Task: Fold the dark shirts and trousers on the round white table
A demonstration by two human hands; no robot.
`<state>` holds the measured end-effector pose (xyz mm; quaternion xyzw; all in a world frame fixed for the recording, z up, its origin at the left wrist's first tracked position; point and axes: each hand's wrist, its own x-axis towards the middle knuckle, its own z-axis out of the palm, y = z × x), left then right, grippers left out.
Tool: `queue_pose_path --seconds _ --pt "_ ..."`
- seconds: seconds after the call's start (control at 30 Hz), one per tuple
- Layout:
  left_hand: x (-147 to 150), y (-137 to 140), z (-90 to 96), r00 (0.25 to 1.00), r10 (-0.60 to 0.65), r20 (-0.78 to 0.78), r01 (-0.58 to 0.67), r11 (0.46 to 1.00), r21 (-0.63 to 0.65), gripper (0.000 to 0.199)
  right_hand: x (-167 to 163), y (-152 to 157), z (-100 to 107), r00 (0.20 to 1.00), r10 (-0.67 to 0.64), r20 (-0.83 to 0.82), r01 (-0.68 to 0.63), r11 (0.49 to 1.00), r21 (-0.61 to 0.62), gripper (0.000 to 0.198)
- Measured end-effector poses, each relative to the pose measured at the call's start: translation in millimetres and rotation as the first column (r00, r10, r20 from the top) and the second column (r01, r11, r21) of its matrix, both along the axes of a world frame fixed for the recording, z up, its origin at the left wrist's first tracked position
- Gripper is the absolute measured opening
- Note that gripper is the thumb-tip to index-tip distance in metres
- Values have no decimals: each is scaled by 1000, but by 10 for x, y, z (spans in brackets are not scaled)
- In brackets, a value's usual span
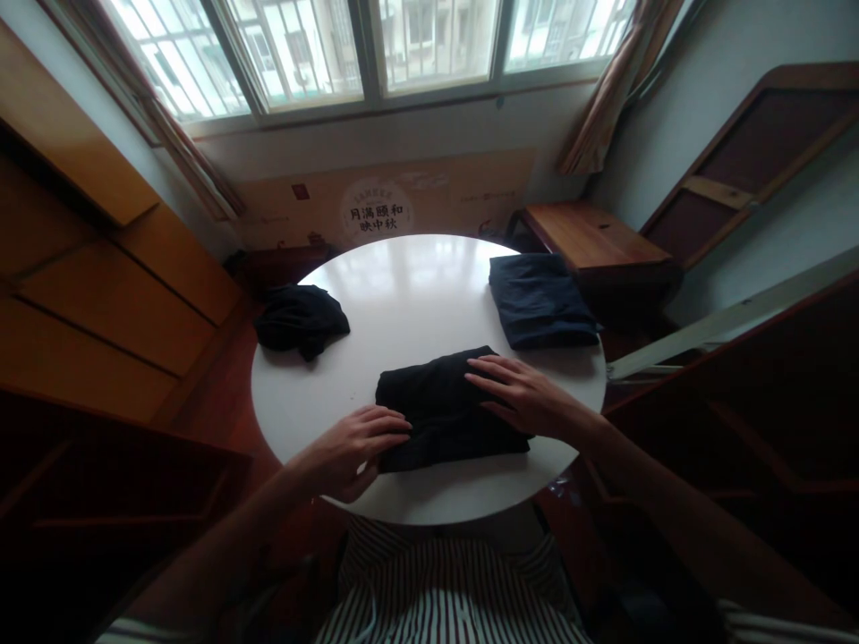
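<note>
A folded black garment (pixel 443 407) lies flat near the front of the white round table (pixel 395 304). My left hand (pixel 355 444) rests at its left edge, fingers stretched over the cloth. On its right part lies my right hand (pixel 514 389), palm down with the fingers spread. A folded dark navy garment (pixel 542 300) sits at the table's right side. Over on the left is a crumpled black garment (pixel 300 319), bunched in a loose heap. Which kind of garment each one is, I cannot tell.
Beyond the table stands a wooden side table (pixel 597 234) at the right. Wooden cabinets (pixel 100 295) line the left side. A long printed box (pixel 443 192) leans under the window (pixel 429 45). A dark wooden piece of furniture (pixel 752 420) is close on my right.
</note>
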<state>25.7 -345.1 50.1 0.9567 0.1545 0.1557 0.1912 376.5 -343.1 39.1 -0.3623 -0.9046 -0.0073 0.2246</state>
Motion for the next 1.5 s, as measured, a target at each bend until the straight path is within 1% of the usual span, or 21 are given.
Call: queue_pose_path --seconds 0.1,0.17,0.27,0.37,0.43,0.47,0.53,0.6,0.67,0.7,0.73,0.8,0.87,0.93,1.0,1.07,1.17,1.23,1.3,1.4,1.5 --pt "0 -83 -44 999 6 53 -6 1000 -11 35 -17 -37 -115 1000 12 23 -12 1000 -4 33" --pt "-29 -96 -110 991 30 130 -20 997 -71 22 6 -111 -145 1000 0 -2 0 1000 -7 31" --pt "-41 26 -172 930 254 266 -219 964 -151 17 44 -140 -79 995 3 -99 -8 998 -57 25" --pt "44 364 -169 789 533 305 -441 837 -324 15 33 79 84 972 -63 -226 29 988 -150 25" --pt "140 648 -148 778 608 159 -455 720 -524 36 -4 352 197 956 -108 -271 41 970 -241 24" --pt "191 778 -134 797 600 64 -448 660 -604 45 -31 505 246 957 -123 -263 37 951 -308 32" --pt "287 969 -100 836 540 -98 -455 583 -674 52 -99 794 318 977 -148 -155 51 863 -502 59" --pt "364 1050 -57 873 440 -213 -454 571 -683 46 -182 1012 358 990 -136 37 124 716 -688 79" --pt "416 1046 -7 904 316 -288 -424 574 -700 37 -268 1127 383 977 -43 207 192 589 -785 71" --pt "432 1028 24 915 263 -307 -404 577 -710 35 -303 1144 398 965 12 261 209 564 -799 61" --pt "440 1008 61 923 224 -313 -384 588 -712 34 -330 1137 423 955 56 291 209 566 -797 51" --pt "432 967 175 936 189 -296 -344 654 -674 35 -349 1056 515 949 104 298 170 627 -760 38" --pt "396 918 355 946 198 -257 -312 771 -556 33 -323 900 665 957 77 279 128 752 -647 33" --pt "343 835 581 942 294 -160 -332 885 -325 29 -273 696 833 970 -18 244 132 879 -458 31" --pt "290 710 780 909 414 46 -411 910 -60 27 -225 484 944 978 -141 156 175 957 -232 33" --pt "249 565 853 865 439 244 -476 871 120 28 -194 305 925 979 -197 48 199 979 -49 42" --pt "205 368 621 874 377 306 -462 840 285 33 -169 120 605 985 -171 9 169 980 104 61" --pt "171 250 305 912 341 229 -405 842 356 36 -149 18 278 991 -110 70 102 989 105 67" --pt "127 136 -3 947 292 133 -320 873 368 34 -123 -98 -19 991 -28 128 23 999 45 66" --pt "64 34 -226 972 226 63 -235 937 260 34 -82 -246 -225 992 26 124 -17 998 -66 56" --pt "56 171 -170 936 312 160 -327 942 78 23 -91 -192 -161 999 -27 -33 22 990 -141 42"
